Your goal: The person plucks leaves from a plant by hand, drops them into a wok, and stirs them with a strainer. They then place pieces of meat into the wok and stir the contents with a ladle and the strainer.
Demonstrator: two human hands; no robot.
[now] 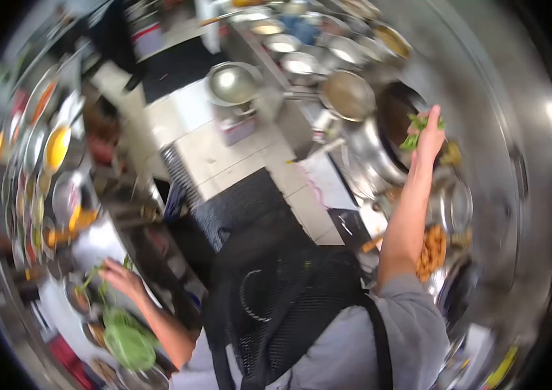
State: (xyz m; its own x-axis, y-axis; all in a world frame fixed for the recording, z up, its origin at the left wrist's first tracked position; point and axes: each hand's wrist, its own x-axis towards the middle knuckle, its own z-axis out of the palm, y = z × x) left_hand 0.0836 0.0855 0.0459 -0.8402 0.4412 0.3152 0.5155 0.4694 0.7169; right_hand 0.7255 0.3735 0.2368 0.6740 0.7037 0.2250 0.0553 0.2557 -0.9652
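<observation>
My right hand (429,138) is closed around a bunch of leafy greens (411,141), held over a large dark wok (396,107) on the right. Leaves stick out on both sides of the fingers. Far to the left, my left hand (122,278) is bent around thin green stems (91,278), above a steel counter. The fingers there are slightly blurred. Just below that hand sits a green basket (128,339); its contents are hard to make out.
Several metal bowls (300,63) crowd the counter beyond the wok. A pan holds orange-brown chunks (431,252) near my right arm. On the left counter stand several food containers and an orange-filled bowl (59,148). A large metal bowl (234,84) rests above a bucket in the aisle.
</observation>
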